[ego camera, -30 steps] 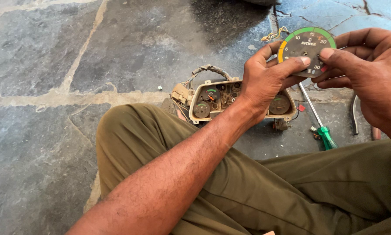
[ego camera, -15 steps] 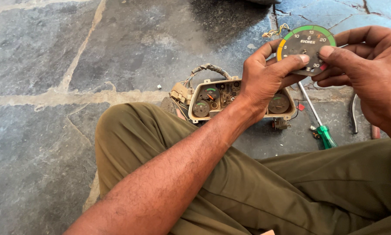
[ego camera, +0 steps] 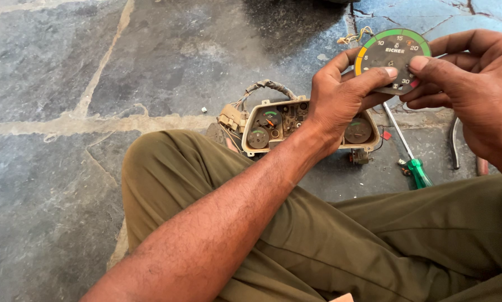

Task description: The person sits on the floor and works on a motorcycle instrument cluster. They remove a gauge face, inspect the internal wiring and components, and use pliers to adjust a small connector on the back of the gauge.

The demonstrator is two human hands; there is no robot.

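A makeshift repair spot on a stone floor [ego camera: 66, 67]: at centre lies an opened instrument cluster [ego camera: 279, 124], with a green-handled screwdriver [ego camera: 413, 168] and pliers [ego camera: 456, 142] at right.

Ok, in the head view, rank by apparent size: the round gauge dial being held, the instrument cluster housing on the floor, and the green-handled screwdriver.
1. Instrument cluster housing, widest, though the left hand hides part.
2. Green-handled screwdriver: long but thin.
3. Round gauge dial, held nearer the camera, so it probably looks bigger than it is; its rank against the screwdriver is unsure.
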